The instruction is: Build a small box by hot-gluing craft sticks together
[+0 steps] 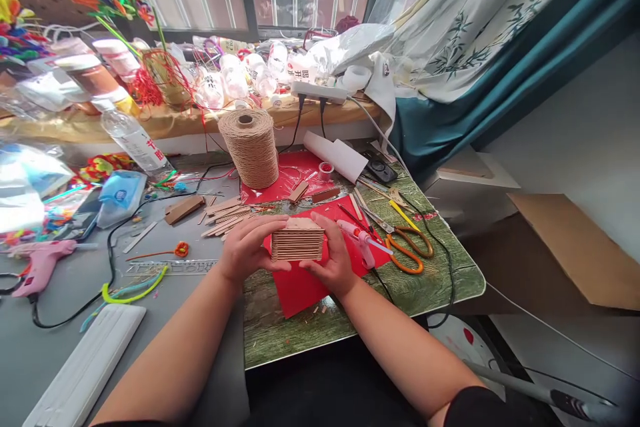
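Between my two hands is a small box of stacked craft sticks (297, 245), its layered side facing me. My left hand (250, 245) grips its left side, fingers along the top edge and thumb low. On the right side, my right hand (333, 255) holds it the same way. Under the box lies a sheet of red paper (300, 290). A pink glue gun (361, 240) with a clear glue stick rests just right of my right hand. Loose craft sticks (225, 215) lie in a pile beyond my left hand.
Orange-handled scissors (407, 260) and a yellow pen (404, 215) lie at the right. A large twine spool (250, 150) stands behind. At the left are a second pink glue gun (45, 263), a white bar-shaped object (85, 367) and a black cable (111, 267).
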Tool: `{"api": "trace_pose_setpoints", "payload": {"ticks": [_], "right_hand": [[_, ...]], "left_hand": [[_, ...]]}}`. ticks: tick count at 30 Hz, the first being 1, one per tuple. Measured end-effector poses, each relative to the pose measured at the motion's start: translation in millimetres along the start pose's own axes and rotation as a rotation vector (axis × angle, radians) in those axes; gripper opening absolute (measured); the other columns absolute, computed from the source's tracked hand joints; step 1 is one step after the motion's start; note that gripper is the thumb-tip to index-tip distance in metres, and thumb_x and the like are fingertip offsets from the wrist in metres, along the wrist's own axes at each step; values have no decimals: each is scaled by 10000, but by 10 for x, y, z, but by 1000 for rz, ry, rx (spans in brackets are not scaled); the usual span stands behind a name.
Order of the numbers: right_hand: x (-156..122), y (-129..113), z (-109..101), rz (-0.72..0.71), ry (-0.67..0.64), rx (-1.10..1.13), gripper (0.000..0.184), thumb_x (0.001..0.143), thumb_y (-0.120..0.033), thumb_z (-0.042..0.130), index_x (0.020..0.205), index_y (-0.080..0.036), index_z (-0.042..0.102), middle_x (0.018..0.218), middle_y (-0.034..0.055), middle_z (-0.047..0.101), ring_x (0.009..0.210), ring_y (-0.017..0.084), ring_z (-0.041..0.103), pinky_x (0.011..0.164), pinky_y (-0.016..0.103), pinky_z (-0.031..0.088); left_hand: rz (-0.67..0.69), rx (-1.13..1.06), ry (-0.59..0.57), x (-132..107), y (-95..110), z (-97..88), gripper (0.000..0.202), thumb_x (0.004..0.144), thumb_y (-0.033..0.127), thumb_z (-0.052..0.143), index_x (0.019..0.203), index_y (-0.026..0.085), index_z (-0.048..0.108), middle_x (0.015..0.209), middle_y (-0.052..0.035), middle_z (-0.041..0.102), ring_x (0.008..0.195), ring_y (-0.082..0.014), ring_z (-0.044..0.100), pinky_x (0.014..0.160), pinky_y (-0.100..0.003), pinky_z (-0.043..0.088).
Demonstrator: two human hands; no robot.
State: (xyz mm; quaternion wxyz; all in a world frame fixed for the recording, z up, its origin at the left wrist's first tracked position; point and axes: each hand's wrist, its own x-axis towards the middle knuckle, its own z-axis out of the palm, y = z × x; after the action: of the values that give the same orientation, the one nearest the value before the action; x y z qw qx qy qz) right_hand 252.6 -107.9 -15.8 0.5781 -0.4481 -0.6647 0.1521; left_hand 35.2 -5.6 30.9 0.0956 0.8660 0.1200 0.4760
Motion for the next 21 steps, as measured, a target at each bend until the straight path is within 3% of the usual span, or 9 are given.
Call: {"api": "trace_pose_setpoints", "payload": {"ticks": [6, 14, 21], "right_hand": [[-9, 0, -4, -69, 22, 95, 829, 824, -533, 831, 1523, -334, 433, 1461, 129, 581, 1357, 359, 575, 1129, 579, 493], [8, -27, -13, -70, 50, 48, 798, 800, -565, 841, 1474, -333, 481, 1378, 121, 626, 1305, 351, 595, 1108, 578, 498], [14, 1, 0, -50, 55, 67, 806, 788, -641, 810, 1455, -329, 484, 1348, 121, 634, 1278, 345, 608, 1101, 576, 505]], "left_hand": [[15, -13, 12, -20, -6, 27, 816, 772, 777, 708, 1382, 242, 622, 1260, -149, 756, 1126, -287, 750, 978, -417, 604], [-51, 28, 9, -72, -44, 39, 805, 731, 842, 690, 1275, 249, 682, 1216, -132, 778, 1087, -290, 762, 969, -422, 588], [-85, -19, 8, -58, -15, 59, 820, 692, 812, 753, 1295, 259, 688, 1222, -128, 776, 1097, -299, 752, 982, -433, 576]]}}
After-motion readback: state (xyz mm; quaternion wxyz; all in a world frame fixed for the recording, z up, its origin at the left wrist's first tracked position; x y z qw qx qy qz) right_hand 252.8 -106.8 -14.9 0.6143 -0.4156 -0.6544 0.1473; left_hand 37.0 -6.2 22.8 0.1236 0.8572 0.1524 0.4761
